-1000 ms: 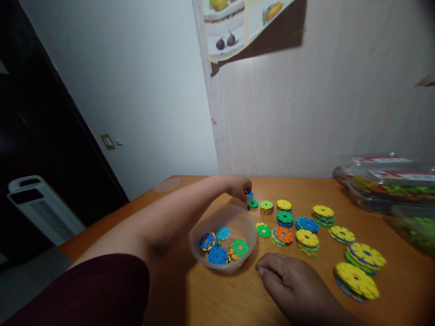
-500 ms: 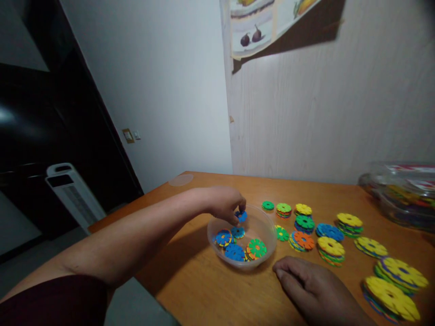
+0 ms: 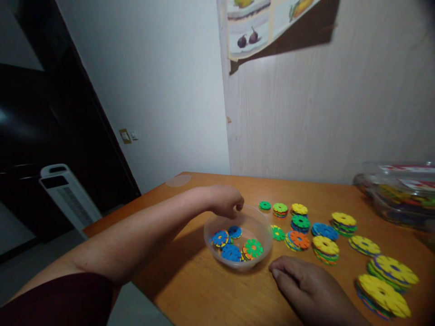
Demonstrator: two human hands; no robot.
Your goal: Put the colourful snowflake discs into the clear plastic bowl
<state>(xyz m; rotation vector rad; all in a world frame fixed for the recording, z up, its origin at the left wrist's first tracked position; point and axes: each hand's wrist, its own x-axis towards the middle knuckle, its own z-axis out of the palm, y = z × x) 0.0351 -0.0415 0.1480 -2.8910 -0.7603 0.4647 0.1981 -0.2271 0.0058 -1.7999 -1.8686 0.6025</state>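
Observation:
My left hand point(image 3: 226, 202) hovers over the far left rim of a clear plastic bowl point(image 3: 263, 246), fingers curled, nothing seen in them. Inside the bowl lie several flat toy discs in blue, green and orange point(image 3: 234, 242). My right hand point(image 3: 302, 283) rests on the wooden table point(image 3: 190, 276) just right of the bowl, fingers bent and pressed down, holding nothing. Small piles of coloured discs point(image 3: 326, 246) spread across the table to the right, with a single green disc point(image 3: 264, 205) behind the bowl.
Clear plastic boxes of colourful pieces point(image 3: 397, 190) stand at the table's right end. A wood-grain wall with a fruit poster point(image 3: 258, 27) rises behind. A white tower fan point(image 3: 68, 194) stands on the floor to the left, beside a dark doorway.
My left hand carried a blue disc from the far piles to the bowl and let it drop in. The view shifted left. My right hand stayed put.

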